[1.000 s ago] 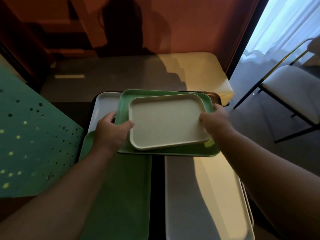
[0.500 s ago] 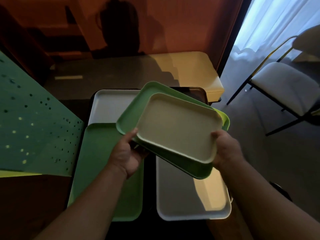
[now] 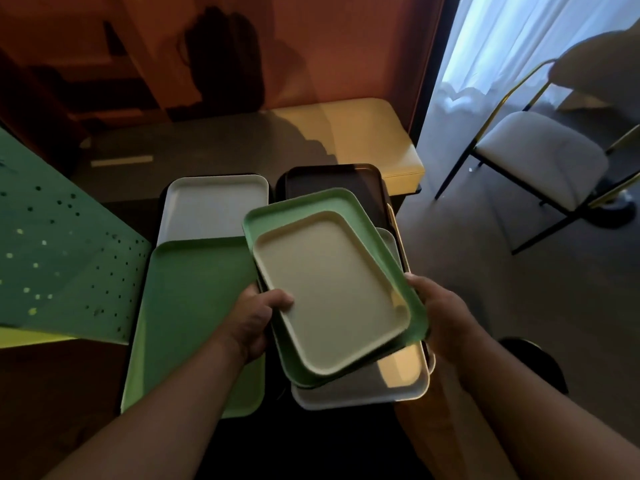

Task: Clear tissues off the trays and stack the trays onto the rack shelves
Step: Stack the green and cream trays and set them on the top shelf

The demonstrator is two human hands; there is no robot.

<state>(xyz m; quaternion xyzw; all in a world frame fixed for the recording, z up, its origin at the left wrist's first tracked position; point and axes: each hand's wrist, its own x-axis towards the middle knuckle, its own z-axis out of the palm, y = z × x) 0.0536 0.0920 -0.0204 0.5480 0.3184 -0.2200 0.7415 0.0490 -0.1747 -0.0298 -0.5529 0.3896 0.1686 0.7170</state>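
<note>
Your left hand (image 3: 254, 318) and right hand (image 3: 446, 315) grip a cream tray (image 3: 329, 292) nested in a green tray (image 3: 304, 206), between them.

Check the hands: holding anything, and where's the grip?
Both hold a nested pair: cream tray inside a green tray. Left hand grips the left long edge, thumb over the cream rim; right hand grips the right long edge.

A dim cafeteria-like dining room: many serving trays (image 3: 194, 306) cover a dark surface, a cushioned bench (image 3: 363, 133) lines a wood-panelled wall, and a padded chair (image 3: 540, 157) stands by a curtained window (image 3: 540, 39).
</note>
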